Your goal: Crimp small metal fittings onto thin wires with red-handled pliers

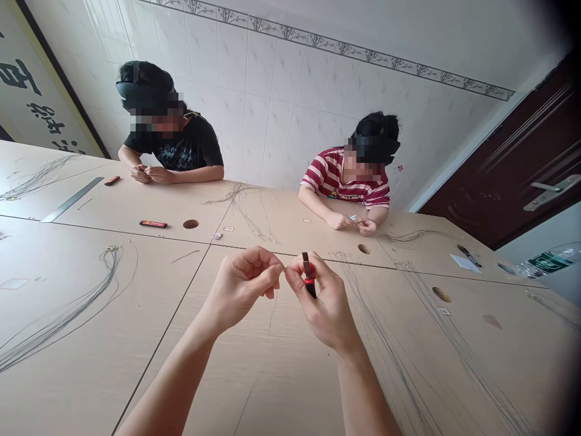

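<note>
1. We have the thin strand [272, 312] between our two hands, its tail hanging downward; whether the tip touches the table [281, 387], we cannot tell.
2. We judge it very light and bendy, with a little spring, since it hangs in a slight bow. It probably kinks easily and slips between smooth fingertips.
3. We would take hold close to its upper end in a tight fingertip pinch, leaving the tail loose.
4. Our left hand [242, 278], just left of the strand's top, is closed to a pinch of thumb and forefinger, apparently on that top, its other fingers curled.
5. Our right hand [324, 303], right of the strand, is curled around a red-and-black tool [310, 281]. Its thumb and forefinger also meet near the strand's top; the part pinched there is too small to make out.
6. Our forearms slant inward towards the strand, with the fingertips of both hands almost together.
7. Well left of the strand lies a loose bundle [93, 298] of similar strands.
</note>
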`<state>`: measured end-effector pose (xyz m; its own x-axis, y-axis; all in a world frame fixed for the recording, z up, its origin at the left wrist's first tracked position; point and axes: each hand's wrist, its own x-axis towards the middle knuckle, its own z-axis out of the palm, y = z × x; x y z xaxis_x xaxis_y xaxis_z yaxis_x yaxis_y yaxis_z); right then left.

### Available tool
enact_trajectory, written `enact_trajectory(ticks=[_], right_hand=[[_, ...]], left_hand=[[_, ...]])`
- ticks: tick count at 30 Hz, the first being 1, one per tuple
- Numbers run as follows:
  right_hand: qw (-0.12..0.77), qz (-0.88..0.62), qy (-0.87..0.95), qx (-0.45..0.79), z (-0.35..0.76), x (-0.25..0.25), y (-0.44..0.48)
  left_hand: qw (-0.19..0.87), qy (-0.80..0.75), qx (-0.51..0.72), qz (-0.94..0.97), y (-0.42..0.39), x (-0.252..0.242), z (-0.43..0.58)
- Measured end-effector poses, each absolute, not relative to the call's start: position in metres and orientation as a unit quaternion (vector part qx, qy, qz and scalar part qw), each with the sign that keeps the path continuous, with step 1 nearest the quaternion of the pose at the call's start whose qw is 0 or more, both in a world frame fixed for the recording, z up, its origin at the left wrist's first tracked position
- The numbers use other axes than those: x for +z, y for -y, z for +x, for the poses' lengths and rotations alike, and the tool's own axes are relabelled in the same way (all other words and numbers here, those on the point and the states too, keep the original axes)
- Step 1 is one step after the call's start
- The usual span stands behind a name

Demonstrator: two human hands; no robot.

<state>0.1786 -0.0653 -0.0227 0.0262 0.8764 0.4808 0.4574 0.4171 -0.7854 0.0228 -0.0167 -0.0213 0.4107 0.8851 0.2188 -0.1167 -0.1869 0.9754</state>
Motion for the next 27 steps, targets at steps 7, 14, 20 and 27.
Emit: enact_trajectory(ticks=[7,14,20,27], right_hand=[[0.507,-0.496,0.683,0.176,0.181,-0.0218,0.0664],[0.51,-0.485,0.686,0.183,0.1837,-0.0233,0.0661],[0.511,-0.481,0.688,0.185,0.1842,-0.0246,0.0663],[0.509,-0.494,0.678,0.193,0.1827,-0.0221,0.0645]], left_hand=[[0.567,-0.307,0.434,0.628,0.0164,-0.0208,0.0246],[0.571,-0.302,0.434,0.628,0.0162,-0.0227,0.0258],[0.571,-0.302,0.432,0.63,0.0159,-0.0232,0.0256],[0.574,-0.303,0.434,0.624,0.0137,-0.0243,0.026]])
